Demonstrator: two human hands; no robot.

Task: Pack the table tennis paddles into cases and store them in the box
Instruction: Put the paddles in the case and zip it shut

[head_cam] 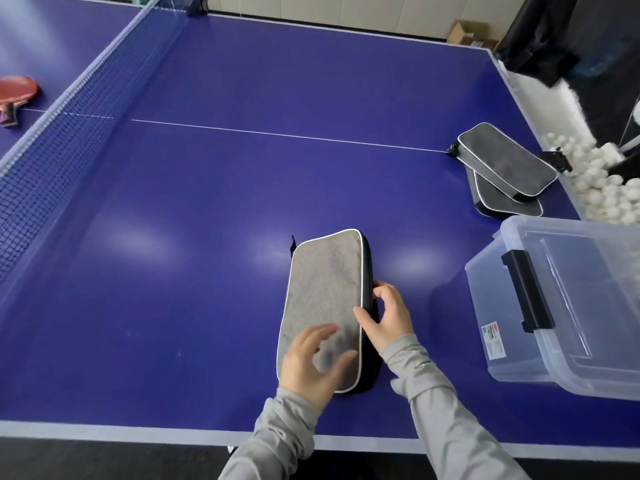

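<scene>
**A:** What does the head view show?

**B:** A grey fabric paddle case (325, 299) with white piping lies flat on the blue table (207, 237), near its front edge. The left hand (313, 363) rests on the case's near end, fingers spread and relaxed. The right hand (386, 318) pinches the case's dark right side, thumb and fingers curled at the edge, probably on the zip, though the puller is too small to see.

**A:** How should that step go?

**B:** My judgement: keep the left palm pressing so the case can't slide, and draw the zip steadily round the corner.

**A:** What else is there?

**B:** To the right stands a clear plastic box (568, 362), lid shut, with a black latch. Beyond it two more grey cases (505, 168) lie stacked. A red paddle (15, 93) lies far left, past the net (52, 140). White balls (602, 188) are heaped beside the table's right edge

**A:** Textures?

**B:** The case looks soft and felt-like, a rounded oblong; the box is hard and glossy
</scene>
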